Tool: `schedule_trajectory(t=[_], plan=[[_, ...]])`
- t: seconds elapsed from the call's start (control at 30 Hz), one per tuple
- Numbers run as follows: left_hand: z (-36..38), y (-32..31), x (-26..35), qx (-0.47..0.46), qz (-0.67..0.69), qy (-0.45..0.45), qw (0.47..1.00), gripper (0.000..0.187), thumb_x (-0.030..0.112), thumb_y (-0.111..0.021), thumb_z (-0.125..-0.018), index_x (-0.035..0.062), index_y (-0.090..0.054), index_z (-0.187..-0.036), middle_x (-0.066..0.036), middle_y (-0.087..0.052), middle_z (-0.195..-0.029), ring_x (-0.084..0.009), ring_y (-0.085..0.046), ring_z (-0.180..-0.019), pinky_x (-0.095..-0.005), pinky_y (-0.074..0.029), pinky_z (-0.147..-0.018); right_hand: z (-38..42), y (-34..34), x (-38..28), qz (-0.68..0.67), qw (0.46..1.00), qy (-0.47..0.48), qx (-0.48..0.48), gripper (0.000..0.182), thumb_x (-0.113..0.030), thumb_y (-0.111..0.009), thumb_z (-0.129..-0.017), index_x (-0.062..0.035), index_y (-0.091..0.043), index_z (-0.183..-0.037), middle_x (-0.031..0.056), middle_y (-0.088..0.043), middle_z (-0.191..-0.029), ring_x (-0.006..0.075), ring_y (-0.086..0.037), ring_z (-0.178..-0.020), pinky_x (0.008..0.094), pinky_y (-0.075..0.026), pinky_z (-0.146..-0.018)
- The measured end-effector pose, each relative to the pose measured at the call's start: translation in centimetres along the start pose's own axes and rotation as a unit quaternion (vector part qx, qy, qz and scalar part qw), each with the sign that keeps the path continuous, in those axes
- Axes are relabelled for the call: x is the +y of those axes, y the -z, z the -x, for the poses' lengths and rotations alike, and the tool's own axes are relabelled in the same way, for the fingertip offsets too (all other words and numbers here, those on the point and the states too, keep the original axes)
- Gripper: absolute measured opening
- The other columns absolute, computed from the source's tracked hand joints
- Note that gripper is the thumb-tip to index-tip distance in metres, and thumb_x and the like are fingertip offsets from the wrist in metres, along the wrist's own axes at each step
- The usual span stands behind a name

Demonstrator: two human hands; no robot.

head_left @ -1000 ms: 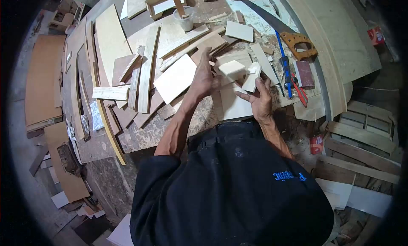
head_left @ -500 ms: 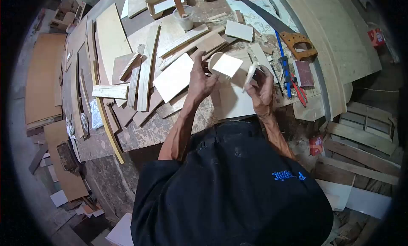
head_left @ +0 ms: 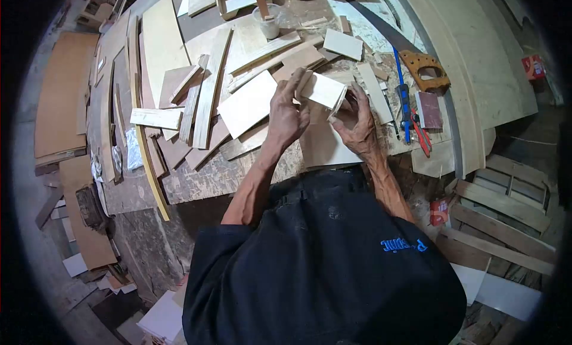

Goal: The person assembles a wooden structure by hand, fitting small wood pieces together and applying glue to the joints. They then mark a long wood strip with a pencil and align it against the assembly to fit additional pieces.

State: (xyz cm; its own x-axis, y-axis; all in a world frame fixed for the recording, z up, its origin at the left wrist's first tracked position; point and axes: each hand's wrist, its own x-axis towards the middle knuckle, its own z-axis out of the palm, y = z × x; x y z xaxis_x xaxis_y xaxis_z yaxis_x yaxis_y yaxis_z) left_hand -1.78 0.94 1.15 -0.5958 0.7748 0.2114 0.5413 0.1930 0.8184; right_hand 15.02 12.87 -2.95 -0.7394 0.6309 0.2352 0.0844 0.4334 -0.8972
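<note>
Over the workbench my left hand (head_left: 288, 114) grips the left end of a small wooden assembly (head_left: 323, 90), which has a pale flat top panel. My right hand (head_left: 359, 122) pinches a thin pale end piece (head_left: 338, 101) that sits against the assembly's right side. Whether the two parts are joined cannot be made out. Under the hands lies a pale board (head_left: 328, 144). Left of my left hand rests a cream rectangular panel (head_left: 244, 104).
A wooden-handled handsaw (head_left: 426, 70), a blue-and-black tool (head_left: 404, 101), a red-handled tool (head_left: 422, 136) and a dark red sanding block (head_left: 429, 110) lie to the right. A plastic cup (head_left: 267, 26) stands at the back. Several wood strips (head_left: 213, 89) cover the left of the bench.
My right hand has moved left, bringing the end piece up against the assembly's right side. My left hand has shifted slightly right with the assembly.
</note>
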Motion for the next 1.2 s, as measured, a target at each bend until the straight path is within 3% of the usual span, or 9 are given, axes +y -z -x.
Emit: schedule_trajectory(t=[0.13, 0.3, 0.43, 0.57, 0.87, 0.97, 1.07, 1.1, 1.2], plan=[[0.6, -0.8, -0.5, 0.02, -0.007, -0.065, 0.998, 0.076, -0.013, -0.054, -0.073, 0.0147, -0.048, -0.144, -0.015, -0.057, -0.107, -0.0231, -0.061, -0.09, -0.0289, -0.054, -0.058, -0.4, 0.2, -1.1, 0.012, 1.0, 0.004, -0.01, 0.085, -0.017, -0.076, -0.083, -0.003, -0.026, -0.15, 0.0245, -0.041, -0.143, 0.0359, -0.05, -0.128, 0.0419, -0.047, -0.103], [1.5, -1.5, 0.0, 0.016, -0.026, -0.033, 0.999, 0.066, -0.009, -0.055, -0.076, 0.0109, -0.053, -0.139, -0.02, -0.053, -0.111, -0.0348, -0.06, -0.098, -0.0396, -0.055, -0.078, -0.5, 0.9, -1.9, 0.079, 0.996, 0.014, -0.034, 0.086, -0.012, -0.077, -0.08, -0.0068, -0.028, -0.15, 0.0228, -0.043, -0.14, 0.0359, -0.051, -0.126, 0.0424, -0.046, -0.104], [1.7, -2.0, -1.1, 0.044, -0.04, -0.11, 0.992, 0.055, -0.006, -0.057, -0.078, 0.0074, -0.056, -0.131, -0.026, -0.049, -0.112, -0.0424, -0.058, -0.097, -0.0462, -0.052, -0.081, -0.9, 1.4, -2.3, 0.134, 0.989, 0.059, -0.036, 0.085, -0.01, -0.076, -0.078, -0.0094, -0.032, -0.15, 0.0212, -0.047, -0.139, 0.0374, -0.051, -0.125, 0.044, -0.046, -0.103], [1.8, -2.1, -1.1, 0.036, -0.066, -0.117, 0.99, 0.064, -0.008, -0.06, -0.07, 0.0057, -0.055, -0.132, -0.028, -0.049, -0.114, -0.0441, -0.057, -0.103, -0.0465, -0.051, -0.084, -1.1, 1.8, -2.3, 0.157, 0.983, 0.082, -0.042, 0.085, -0.013, -0.077, -0.079, -0.0094, -0.033, -0.151, 0.0203, -0.049, -0.136, 0.0359, -0.053, -0.122, 0.0437, -0.046, -0.102], [2.5, -3.0, -0.9, 0.038, -0.112, -0.143, 0.983, 0.068, -0.008, -0.058, -0.071, 0.007, -0.05, -0.137, -0.028, -0.049, -0.113, -0.0445, -0.056, -0.096, -0.0479, -0.05, -0.084, -1.1, 2.5, -2.0, 0.108, 0.991, 0.045, -0.058, 0.086, -0.007, -0.074, -0.076, -0.0142, -0.033, -0.151, 0.0196, -0.046, -0.141, 0.0375, -0.048, -0.129, 0.0439, -0.042, -0.109], [2.7, -2.3, 0.5, 0.012, -0.142, -0.112, 0.983, 0.074, -0.007, -0.06, -0.077, 0.0052, -0.037, -0.146, -0.028, -0.049, -0.12, -0.0394, -0.059, -0.102, -0.0452, -0.052, -0.084, -1.0, 2.7, -1.4, 0.132, 0.988, 0.042, -0.061, 0.085, -0.007, -0.073, -0.076, -0.0138, -0.033, -0.151, 0.0197, -0.046, -0.14, 0.0377, -0.048, -0.129, 0.0441, -0.042, -0.109], [2.6, -2.5, 0.3, 0.071, -0.069, -0.101, 0.99, 0.093, -0.006, -0.069, -0.074, 0.0052, -0.02, -0.152, -0.03, -0.048, -0.128, -0.0392, -0.059, -0.105, -0.0435, -0.053, -0.084, -1.2, 3.1, -1.9, 0.136, 0.987, 0.059, -0.064, 0.085, -0.007, -0.073, -0.076, -0.0131, -0.034, -0.151, 0.0201, -0.046, -0.14, 0.0382, -0.048, -0.128, 0.0441, -0.043, -0.108], [2.5, -2.0, 0.1, 0.038, -0.06, -0.071, 0.995, 0.101, -0.002, -0.076, -0.071, 0.0043, -0.016, -0.153, -0.029, -0.049, -0.132, -0.0377, -0.06, -0.105, -0.0417, -0.054, -0.084, -1.2, 3.0, -1.9, 0.144, 0.985, 0.072, -0.059, 0.085, -0.008, -0.074, -0.076, -0.0126, -0.033, -0.151, 0.0204, -0.047, -0.138, 0.0382, -0.05, -0.126, 0.0439, -0.045, -0.106], [1.9, -0.7, 0.0, -0.028, -0.024, -0.032, 0.999, 0.1, 0.0, -0.077, -0.072, 0.0035, -0.017, -0.152, -0.026, -0.055, -0.126, -0.0355, -0.062, -0.103, -0.0412, -0.055, -0.081, -1.3, 3.2, -1.5, 0.158, 0.982, 0.088, -0.055, 0.086, -0.009, -0.076, -0.077, -0.0116, -0.032, -0.151, 0.0208, -0.05, -0.135, 0.0376, -0.054, -0.122, 0.0432, -0.048, -0.1]])
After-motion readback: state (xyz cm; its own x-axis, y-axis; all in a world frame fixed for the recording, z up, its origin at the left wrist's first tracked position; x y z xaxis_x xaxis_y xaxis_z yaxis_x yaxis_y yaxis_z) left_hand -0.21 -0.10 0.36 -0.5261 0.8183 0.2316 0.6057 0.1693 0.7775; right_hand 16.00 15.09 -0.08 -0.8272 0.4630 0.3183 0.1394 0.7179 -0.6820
